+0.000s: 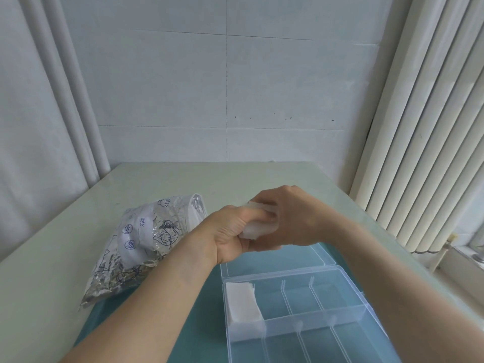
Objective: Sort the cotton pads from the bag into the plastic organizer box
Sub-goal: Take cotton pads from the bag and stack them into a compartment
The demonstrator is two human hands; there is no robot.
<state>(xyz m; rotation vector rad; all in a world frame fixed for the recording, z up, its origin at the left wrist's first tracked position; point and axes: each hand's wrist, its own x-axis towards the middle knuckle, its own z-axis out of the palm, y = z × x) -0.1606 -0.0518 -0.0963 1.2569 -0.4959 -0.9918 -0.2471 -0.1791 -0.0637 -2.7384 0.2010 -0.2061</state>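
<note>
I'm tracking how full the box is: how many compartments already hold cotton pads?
1: the back-left compartment of the clear plastic organizer box holds a white cotton pad stack. Near compartments are partly out of frame.

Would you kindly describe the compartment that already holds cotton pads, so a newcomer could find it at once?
Start at the clear plastic organizer box lying open on the teal mat. Look at its far row, at the leftmost compartment. It alone holds a white stack of cotton pads; its neighbours show only bare plastic.
</note>
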